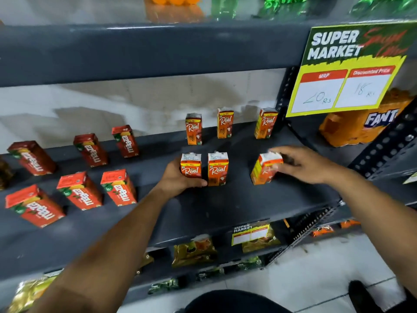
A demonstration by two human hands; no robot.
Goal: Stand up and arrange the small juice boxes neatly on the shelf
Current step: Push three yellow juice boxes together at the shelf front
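Several small orange Real juice boxes stand on the dark grey shelf (225, 206). Three stand upright in a back row (225, 124). In the front row, my left hand (178, 177) grips an upright Real box (191, 166), with a second upright box (217, 168) right beside it. Further right, my right hand (302, 163) holds the top of a third front Real box (265, 169), which tilts to the left. Several red Maaza juice boxes (118, 187) stand in two rows on the left half of the shelf.
A yellow and green Super Market price sign (347, 71) hangs from the shelf above at the right. An orange Fanta pack (365, 125) sits behind it. Snack packets (194, 251) fill the lower shelves. White floor tiles (316, 279) show at the bottom right.
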